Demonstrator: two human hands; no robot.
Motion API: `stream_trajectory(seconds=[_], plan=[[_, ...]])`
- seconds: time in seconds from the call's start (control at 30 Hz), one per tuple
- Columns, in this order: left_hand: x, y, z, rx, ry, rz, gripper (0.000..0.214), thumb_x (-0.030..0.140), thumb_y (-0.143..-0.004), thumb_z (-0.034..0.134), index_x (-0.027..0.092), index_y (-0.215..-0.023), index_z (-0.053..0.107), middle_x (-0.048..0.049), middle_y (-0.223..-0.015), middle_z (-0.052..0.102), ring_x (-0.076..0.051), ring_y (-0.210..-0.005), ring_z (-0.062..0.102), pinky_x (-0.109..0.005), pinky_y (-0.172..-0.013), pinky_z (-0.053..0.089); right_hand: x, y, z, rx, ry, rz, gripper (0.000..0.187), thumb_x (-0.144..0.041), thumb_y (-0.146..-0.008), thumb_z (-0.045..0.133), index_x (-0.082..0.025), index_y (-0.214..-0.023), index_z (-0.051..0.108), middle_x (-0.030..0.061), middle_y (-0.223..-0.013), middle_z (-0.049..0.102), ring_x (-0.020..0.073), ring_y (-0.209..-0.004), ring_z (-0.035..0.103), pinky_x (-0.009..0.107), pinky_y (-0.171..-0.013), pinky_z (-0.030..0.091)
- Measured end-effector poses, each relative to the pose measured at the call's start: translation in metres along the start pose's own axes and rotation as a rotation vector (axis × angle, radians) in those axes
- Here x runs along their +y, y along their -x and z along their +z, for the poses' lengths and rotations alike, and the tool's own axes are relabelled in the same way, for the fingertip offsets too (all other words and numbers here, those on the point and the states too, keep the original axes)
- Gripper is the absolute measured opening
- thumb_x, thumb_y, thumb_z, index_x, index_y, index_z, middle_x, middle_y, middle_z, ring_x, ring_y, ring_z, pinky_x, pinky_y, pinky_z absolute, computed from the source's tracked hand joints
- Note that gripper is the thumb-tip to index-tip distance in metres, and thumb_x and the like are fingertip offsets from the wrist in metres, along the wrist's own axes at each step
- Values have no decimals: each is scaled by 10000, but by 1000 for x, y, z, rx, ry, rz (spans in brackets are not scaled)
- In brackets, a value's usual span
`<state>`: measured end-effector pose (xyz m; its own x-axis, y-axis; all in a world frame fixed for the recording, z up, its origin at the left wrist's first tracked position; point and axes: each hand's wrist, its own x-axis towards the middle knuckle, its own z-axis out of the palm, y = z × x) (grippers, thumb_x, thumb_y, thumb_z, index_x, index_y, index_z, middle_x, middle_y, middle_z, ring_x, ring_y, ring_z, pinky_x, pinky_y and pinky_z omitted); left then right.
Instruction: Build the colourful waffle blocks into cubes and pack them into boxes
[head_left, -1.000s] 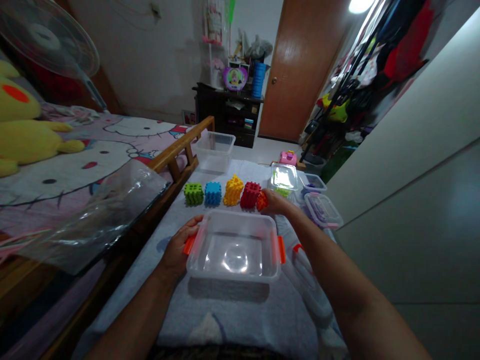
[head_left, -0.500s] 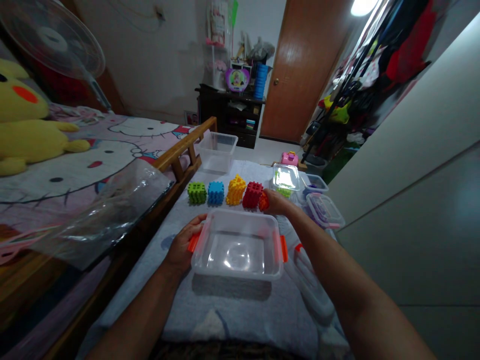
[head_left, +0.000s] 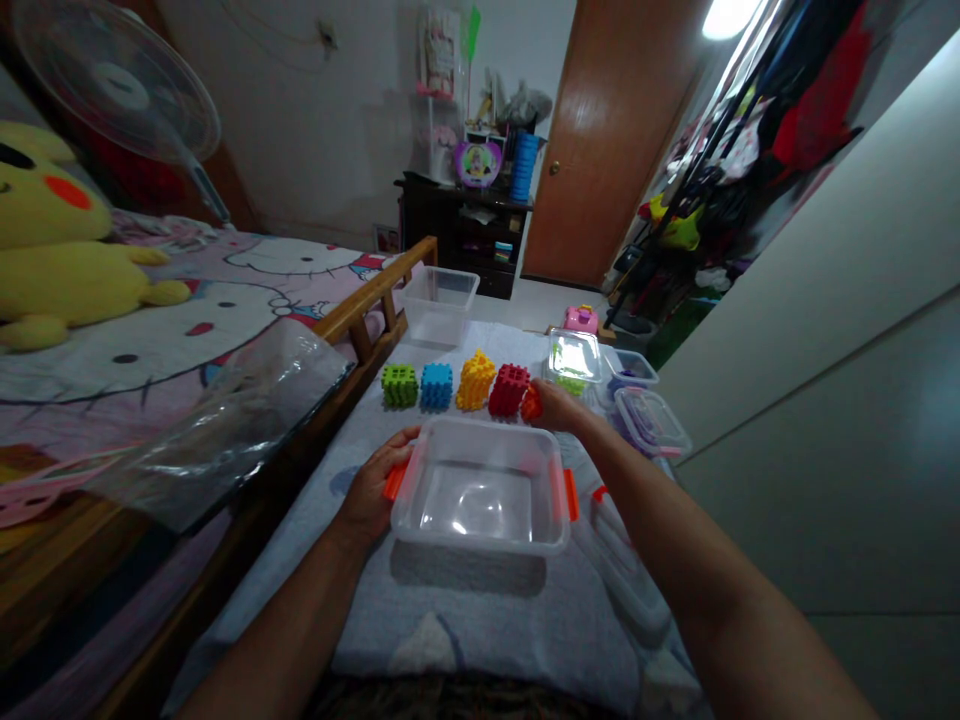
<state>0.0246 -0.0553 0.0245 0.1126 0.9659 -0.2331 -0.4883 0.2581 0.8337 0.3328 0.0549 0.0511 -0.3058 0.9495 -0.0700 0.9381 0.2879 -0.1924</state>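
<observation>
My left hand (head_left: 377,487) grips the left side of a clear plastic box (head_left: 480,540) by its orange latch, fingers curled round the rim. Nothing lies in the box. Behind it stands a row of toy block stacks: green blocks (head_left: 400,386), blue blocks (head_left: 436,387), yellow blocks (head_left: 475,381) and red blocks (head_left: 509,390). At the row's right end my right hand (head_left: 556,404) is closed on orange blocks (head_left: 532,402), partly hidden by its fingers.
A clear lid (head_left: 630,570) lies right of the box. Lidded containers (head_left: 574,355) stand at the back right, and a clear bin (head_left: 439,310) at the back left. A wooden bed rail (head_left: 367,300) borders the left, with a plastic bag (head_left: 247,430) over it.
The whole view has shifted slightly, so everything appears a little farther right. Both hands keep their grips, and the block stacks stand as before.
</observation>
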Motion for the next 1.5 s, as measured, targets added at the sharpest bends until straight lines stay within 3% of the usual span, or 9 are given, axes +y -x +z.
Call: stream_trajectory(seconds=[0.2, 0.63, 1.2, 1.33, 1.5], plan=[[0, 1, -1, 17, -10, -2, 419, 274, -682, 730, 176, -1086, 675, -41, -1000, 733, -184, -769, 685, -257, -685, 527, -2, 0, -6, -45, 12, 0, 444, -246, -690, 756, -140, -1081, 577, 106, -1041, 677, 202, -890, 624, 243, -728, 448], [-2, -1, -4, -15, 33, -20, 428, 253, -692, 717, 161, -1105, 653, -41, -979, 727, -167, -735, 666, -249, -674, 531, -13, -1, -25, -83, 76, 99, 391, -297, -688, 757, -105, -1000, 622, 126, -1005, 679, 202, -840, 616, 244, -658, 431], [-2, -2, -5, 35, -18, 14, 452, 261, -679, 733, 139, -1107, 654, -42, -959, 719, -160, -727, 661, -231, -662, 524, -6, 5, -26, -1, 112, 82, 343, -287, -699, 757, -96, -966, 658, 100, -965, 676, 172, -831, 601, 225, -676, 399], [-2, -1, -4, 18, -6, 17, 438, 257, -698, 719, 147, -1116, 648, -42, -955, 718, -164, -720, 662, -239, -649, 526, -2, 12, -42, 32, 120, 102, 336, -296, -726, 734, -99, -985, 652, 106, -986, 677, 181, -856, 591, 235, -687, 392], [0, 2, 2, 9, 14, -5, 419, 233, -692, 706, 156, -1099, 644, -33, -884, 726, -168, -693, 669, -250, -636, 535, -6, 31, -76, 23, 136, 143, 359, -350, -742, 728, -112, -1003, 668, 100, -958, 693, 180, -808, 602, 241, -646, 381]])
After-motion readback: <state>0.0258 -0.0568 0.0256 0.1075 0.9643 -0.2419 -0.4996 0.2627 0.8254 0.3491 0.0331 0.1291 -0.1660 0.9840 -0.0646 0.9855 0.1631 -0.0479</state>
